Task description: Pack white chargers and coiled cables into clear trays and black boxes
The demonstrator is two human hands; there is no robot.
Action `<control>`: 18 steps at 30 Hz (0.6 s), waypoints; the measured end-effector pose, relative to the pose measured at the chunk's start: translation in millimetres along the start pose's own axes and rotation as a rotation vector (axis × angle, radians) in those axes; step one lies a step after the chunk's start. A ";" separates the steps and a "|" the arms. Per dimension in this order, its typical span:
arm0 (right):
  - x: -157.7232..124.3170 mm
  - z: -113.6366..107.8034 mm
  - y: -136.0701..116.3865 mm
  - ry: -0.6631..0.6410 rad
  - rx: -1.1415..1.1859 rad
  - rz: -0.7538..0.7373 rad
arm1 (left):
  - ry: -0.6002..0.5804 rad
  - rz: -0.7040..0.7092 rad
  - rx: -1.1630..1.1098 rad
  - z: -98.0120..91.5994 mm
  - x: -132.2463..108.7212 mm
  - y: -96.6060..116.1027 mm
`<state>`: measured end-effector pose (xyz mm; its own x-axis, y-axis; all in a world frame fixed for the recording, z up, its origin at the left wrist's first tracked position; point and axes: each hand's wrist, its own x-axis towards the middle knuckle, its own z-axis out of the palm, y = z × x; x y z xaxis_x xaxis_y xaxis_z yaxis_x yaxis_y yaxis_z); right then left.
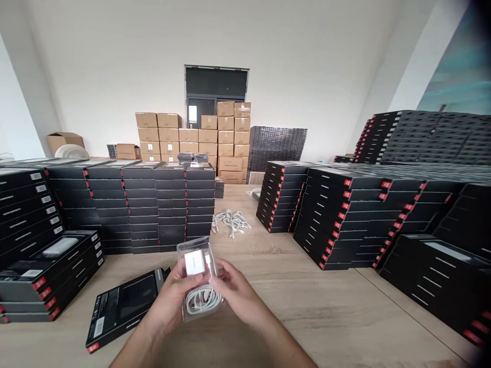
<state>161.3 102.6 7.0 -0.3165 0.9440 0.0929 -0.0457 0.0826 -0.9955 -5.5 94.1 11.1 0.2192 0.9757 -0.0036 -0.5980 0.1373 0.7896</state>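
Note:
Both hands hold a clear plastic tray point(197, 280) above the wooden table point(307, 296). The tray carries a white charger block near its top and a coiled white cable point(202, 299) in its lower half. My left hand point(173, 296) grips the tray's left side. My right hand point(235, 291) holds the right side, fingertips on the cable. A flat black box point(125, 305) with a red tab lies on the table just left of my left hand.
Tall stacks of black boxes point(134, 204) stand at left, and more stacks point(364, 220) fill the right. Loose white cables point(231, 221) lie mid-table. Cardboard cartons point(199, 138) are piled against the back wall by a dark door.

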 end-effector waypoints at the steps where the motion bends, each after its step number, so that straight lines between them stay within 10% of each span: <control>1: 1.3 -1.5 -1.1 0.065 0.035 -0.008 | -0.018 -0.019 -0.005 0.0 -1.0 0.1; 8: 4.9 -3.2 -3.9 0.157 0.227 -0.013 | -0.028 -0.102 0.075 1.5 -3.9 2.5; 18: 5.0 11.9 10.7 0.122 0.394 0.023 | 0.348 0.180 0.534 -5.0 5.0 -2.9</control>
<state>147.9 104.4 -3.0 -0.2082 0.9771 0.0444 -0.4070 -0.0453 -0.9123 -6.5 99.4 5.8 -0.1638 0.9860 0.0295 -0.1178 -0.0493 0.9918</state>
